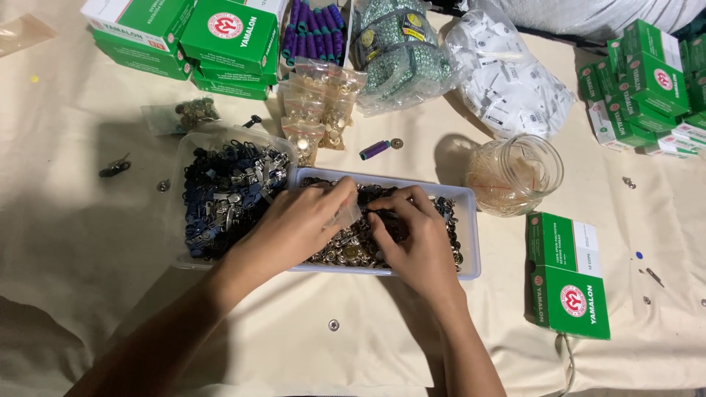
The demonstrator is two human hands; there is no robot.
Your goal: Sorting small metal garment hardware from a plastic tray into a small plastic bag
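Sorting metal snap buttons (pixel 346 250) in a shallow pale tray (pixel 471 220), two hands meet over its middle on a cream-covered tabletop (pixel 88 242).

The tray's long axis runs left to right, buttons lying directly beneath both hands. The left hand (pixel 294 224) pinches a small clear bag (pixel 347 214); the right hand's (pixel 415 239) fingers (pixel 386 213) curl into the pile, touching the bag's mouth. A tub of dark zipper pulls (pixel 224 195) sits just left, a glass jar (pixel 515 173) right, green boxes (pixel 570 276) near.
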